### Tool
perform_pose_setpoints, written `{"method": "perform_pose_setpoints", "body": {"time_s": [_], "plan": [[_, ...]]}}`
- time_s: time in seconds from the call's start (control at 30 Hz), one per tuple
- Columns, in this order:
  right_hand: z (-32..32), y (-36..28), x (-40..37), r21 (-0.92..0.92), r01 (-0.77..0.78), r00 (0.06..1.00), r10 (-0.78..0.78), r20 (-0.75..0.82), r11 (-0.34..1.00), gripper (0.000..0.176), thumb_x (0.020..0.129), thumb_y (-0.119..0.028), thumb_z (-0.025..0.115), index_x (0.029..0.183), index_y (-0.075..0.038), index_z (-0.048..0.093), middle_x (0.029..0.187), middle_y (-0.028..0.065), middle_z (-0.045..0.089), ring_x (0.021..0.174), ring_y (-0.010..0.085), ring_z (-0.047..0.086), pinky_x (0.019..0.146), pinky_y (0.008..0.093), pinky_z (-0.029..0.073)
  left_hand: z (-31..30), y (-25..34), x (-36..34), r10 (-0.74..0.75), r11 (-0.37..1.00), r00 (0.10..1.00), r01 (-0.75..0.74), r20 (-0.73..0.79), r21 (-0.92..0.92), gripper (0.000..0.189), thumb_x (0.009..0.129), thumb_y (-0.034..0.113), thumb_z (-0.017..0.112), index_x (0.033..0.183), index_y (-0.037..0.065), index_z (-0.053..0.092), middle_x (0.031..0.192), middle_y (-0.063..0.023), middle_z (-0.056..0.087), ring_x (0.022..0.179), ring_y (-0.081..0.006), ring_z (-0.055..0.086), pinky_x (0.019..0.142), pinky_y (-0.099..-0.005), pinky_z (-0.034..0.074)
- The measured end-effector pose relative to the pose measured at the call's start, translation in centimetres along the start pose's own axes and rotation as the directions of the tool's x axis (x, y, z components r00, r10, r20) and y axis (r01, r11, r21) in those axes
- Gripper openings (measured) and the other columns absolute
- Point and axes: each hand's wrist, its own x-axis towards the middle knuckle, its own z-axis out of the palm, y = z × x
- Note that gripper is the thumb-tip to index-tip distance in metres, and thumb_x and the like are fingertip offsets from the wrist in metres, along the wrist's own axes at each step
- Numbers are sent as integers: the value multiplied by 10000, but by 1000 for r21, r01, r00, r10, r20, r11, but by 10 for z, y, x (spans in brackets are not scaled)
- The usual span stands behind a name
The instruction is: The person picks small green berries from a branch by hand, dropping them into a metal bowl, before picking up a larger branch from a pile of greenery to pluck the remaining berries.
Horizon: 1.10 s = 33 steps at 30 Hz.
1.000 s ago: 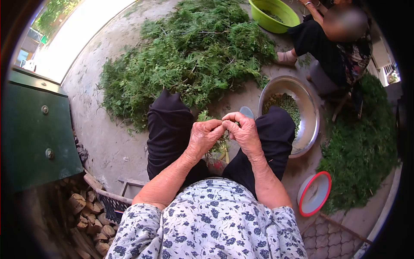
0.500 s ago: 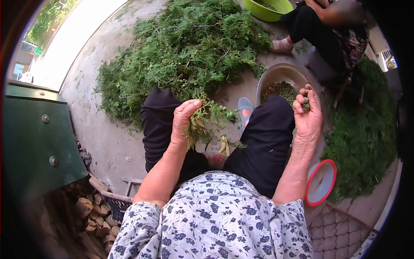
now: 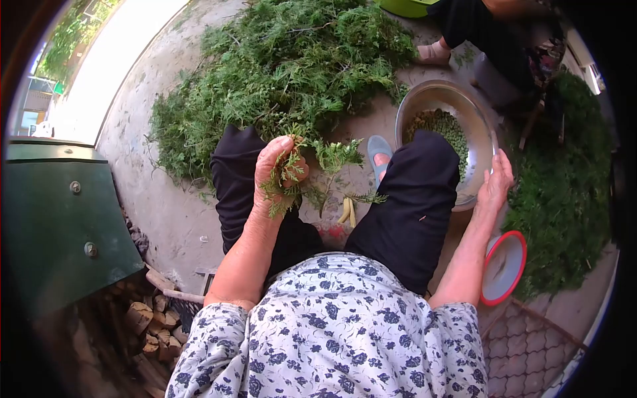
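My left hand [image 3: 277, 174] is closed round a leafy green conifer sprig [image 3: 335, 156], whose twigs spread to the right over my lap. At the right edge of a wide metal basin [image 3: 472, 113] is my right hand [image 3: 494, 184], its fingers stretched out along the rim and no cones visible in it. Small green cones [image 3: 441, 129] lie in the basin, partly hidden behind my right knee.
A large heap of cut conifer branches [image 3: 279, 86] covers the ground ahead, with more greenery [image 3: 564, 199] at right. A red-rimmed bowl [image 3: 504, 268] is by my right forearm. Another person's foot [image 3: 434, 53] and a green tub [image 3: 405, 6] are beyond; firewood [image 3: 156, 325] lies lower left.
My right hand has gone from holding several green cones up in its fingers to lying stretched at the basin's edge. More of the basin shows. My left hand still grips the sprig.
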Motion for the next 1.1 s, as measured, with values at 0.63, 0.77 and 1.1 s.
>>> {"method": "perform_pose_setpoints", "body": {"time_s": [0.63, 0.77, 1.1], "plan": [[141, 26, -182, -155, -579, 588, 542, 600, 800, 223, 799, -179, 676, 774, 33, 613, 746, 48, 622, 596, 121, 559, 571, 252, 461, 27, -2, -40, 70, 893, 970, -166, 234, 418, 376, 781, 301, 575, 569, -9, 567, 556, -77, 574, 467, -110, 477, 469, -239, 374], [147, 32, -178, -88, -496, 675, 448, 587, 864, 168, 788, -122, 676, 812, 34, 619, 772, 55, 636, 598, 114, 574, 570, 231, 468, 20, -7, -32, -13, 802, 857, -299, 515, 517, 473, 850, 412, 578, 673, -25, 610, 617, -45, 555, 553, -123, 466, 589, -271, 400], [147, 25, -181, 48, -371, 722, 255, 643, 928, 80, 819, -84, 647, 877, -28, 647, 795, 40, 653, 740, 109, 611, 658, 239, 502, 9, -7, -12, 223, 853, 965, -262, 138, 452, 314, 708, -56, 658, 1006, 40, 632, 897, 6, 548, 800, -68, 533, 715, -211, 442]]}}
